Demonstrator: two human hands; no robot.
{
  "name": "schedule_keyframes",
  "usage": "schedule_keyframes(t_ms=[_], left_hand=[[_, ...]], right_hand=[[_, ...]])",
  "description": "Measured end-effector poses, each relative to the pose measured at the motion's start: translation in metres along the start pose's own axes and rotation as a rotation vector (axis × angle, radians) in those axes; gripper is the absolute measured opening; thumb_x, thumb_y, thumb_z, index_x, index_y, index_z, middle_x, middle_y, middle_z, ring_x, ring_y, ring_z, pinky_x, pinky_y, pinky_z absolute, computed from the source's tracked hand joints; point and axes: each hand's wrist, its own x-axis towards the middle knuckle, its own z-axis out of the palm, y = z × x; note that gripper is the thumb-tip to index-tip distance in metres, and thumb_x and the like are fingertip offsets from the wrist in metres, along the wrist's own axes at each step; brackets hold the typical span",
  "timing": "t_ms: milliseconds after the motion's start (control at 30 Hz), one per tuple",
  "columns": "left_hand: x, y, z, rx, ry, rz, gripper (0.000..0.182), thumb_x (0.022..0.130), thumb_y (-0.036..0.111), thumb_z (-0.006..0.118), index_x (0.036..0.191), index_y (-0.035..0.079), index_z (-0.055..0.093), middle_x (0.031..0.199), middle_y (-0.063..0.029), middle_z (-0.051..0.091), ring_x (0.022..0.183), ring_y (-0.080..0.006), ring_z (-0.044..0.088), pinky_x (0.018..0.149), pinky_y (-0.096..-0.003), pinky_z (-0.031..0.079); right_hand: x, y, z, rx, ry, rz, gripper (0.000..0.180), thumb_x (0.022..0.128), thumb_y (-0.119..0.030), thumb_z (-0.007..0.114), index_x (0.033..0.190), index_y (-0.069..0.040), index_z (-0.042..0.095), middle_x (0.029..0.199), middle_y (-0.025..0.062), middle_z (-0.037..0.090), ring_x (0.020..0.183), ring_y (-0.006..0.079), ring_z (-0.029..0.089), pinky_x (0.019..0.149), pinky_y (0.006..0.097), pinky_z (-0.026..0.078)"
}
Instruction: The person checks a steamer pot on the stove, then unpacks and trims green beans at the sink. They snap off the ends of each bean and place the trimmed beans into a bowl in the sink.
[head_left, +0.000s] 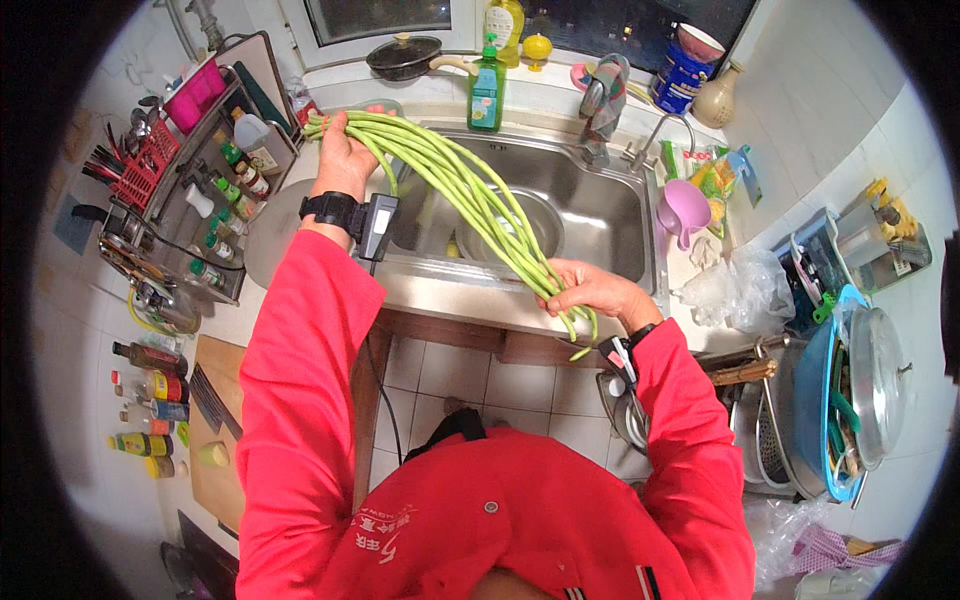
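Observation:
A bunch of long green beans (457, 176) stretches between my two hands, in front of and above the stainless steel sink (600, 225). My left hand (349, 150) grips the bundled end at the upper left, where a red band (324, 126) circles the stems. Near the loose ends, my right hand (596, 291) is closed around the beans, and several tips hang below the fingers. Behind the beans a round metal basin (551, 225) sits inside the sink, partly hidden by them.
A green soap pump bottle (487, 94) stands behind the sink, near a lidded black pan (405, 58). Right of the sink lie a pink ladle (682, 210) and a plastic bag (742, 289). A cutting board (214, 472) with a knife (214, 401) is at left, below a spice rack (225, 247).

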Motion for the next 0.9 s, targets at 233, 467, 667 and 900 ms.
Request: schedule_keyframes(t_ms=[233,467,667,900], left_hand=[[0.019,0.024,0.024,-0.095,-0.014,0.019,0.043,0.098,0.039,0.031,0.114,0.000,0.039,0.105,-0.0197,0.055,0.102,-0.0390,0.052,0.095,-0.0559,0.039],[0.035,0.034,0.028,-0.072,-0.134,0.029,0.044,0.098,0.039,0.029,0.114,0.000,0.038,0.104,-0.0191,0.054,0.103,-0.0346,0.052,0.098,-0.0562,0.037],[0.059,0.051,-0.018,0.311,-0.435,0.164,0.050,0.092,0.036,0.044,0.119,-0.006,0.048,0.120,-0.0204,0.053,0.113,-0.0334,0.049,0.098,-0.0497,0.036],[0.107,0.048,-0.020,0.057,-0.056,-0.004,0.050,0.097,0.036,0.031,0.119,-0.006,0.045,0.118,-0.0212,0.051,0.119,-0.0346,0.043,0.105,-0.0533,0.028]], right_hand=[[0.007,-0.009,-0.027,-0.159,0.235,0.109,0.019,0.087,-0.016,0.059,0.099,-0.003,0.054,0.079,0.0006,0.057,0.066,0.0065,0.052,0.060,0.0204,0.042],[0.035,0.010,-0.068,-0.221,0.469,0.099,0.023,0.089,-0.020,0.058,0.104,-0.002,0.056,0.077,-0.0018,0.057,0.064,0.0054,0.052,0.058,0.0200,0.043],[0.045,0.040,-0.096,-0.358,0.684,0.061,0.029,0.090,-0.031,0.057,0.073,-0.006,0.060,0.057,-0.0029,0.049,0.053,0.0068,0.043,0.050,0.0240,0.035],[0.038,0.098,-0.096,-0.422,1.052,0.055,0.017,0.084,-0.017,0.059,0.085,0.000,0.061,0.070,0.0056,0.061,0.060,0.0120,0.056,0.057,0.0284,0.046]])
